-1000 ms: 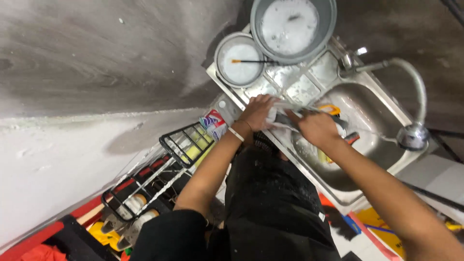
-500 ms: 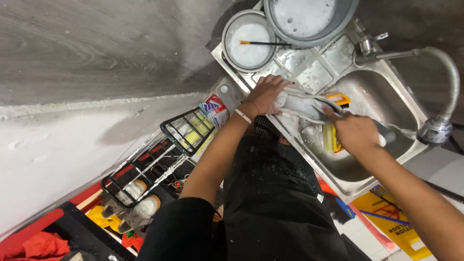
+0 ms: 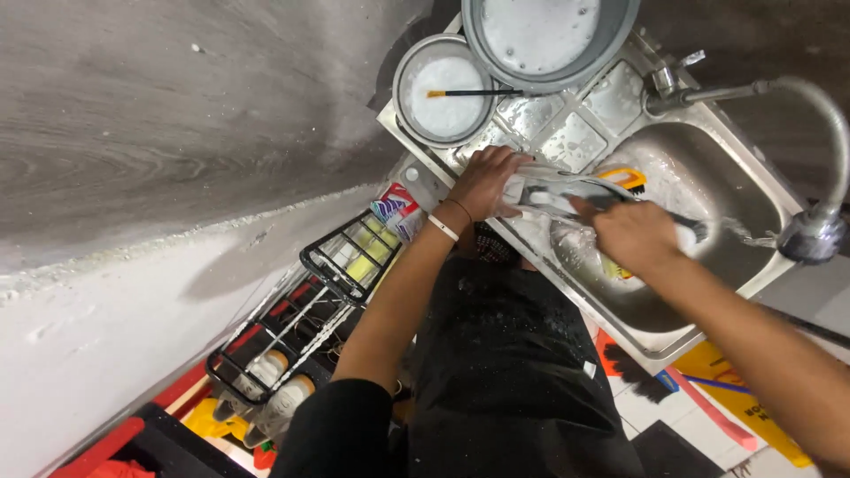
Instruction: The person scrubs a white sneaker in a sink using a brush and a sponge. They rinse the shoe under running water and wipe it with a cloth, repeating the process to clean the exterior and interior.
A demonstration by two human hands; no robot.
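My left hand [image 3: 485, 181] grips one end of a grey and white shoe-like item [image 3: 551, 193] and presses it on the front rim of the steel sink [image 3: 708, 168]. My right hand [image 3: 630, 235] is closed on a dark-handled brush [image 3: 695, 230] that lies over the item's other end, above the wet basin. A yellow scrubbing brush [image 3: 625, 180] rests in the sink just behind the item. I cannot make out the item's far side under my right hand.
A hose tap with a spray head [image 3: 807, 235] hangs over the sink's right side. Two round tubs of soapy water, a small one [image 3: 409, 80] holding a thin brush and a large one [image 3: 540, 35], stand behind. A black wire rack [image 3: 292, 327] with bottles and a colourful packet [image 3: 398, 211] are left.
My right hand has slid right and down along the item, away from the left hand. The view has tilted, bringing the sink closer.
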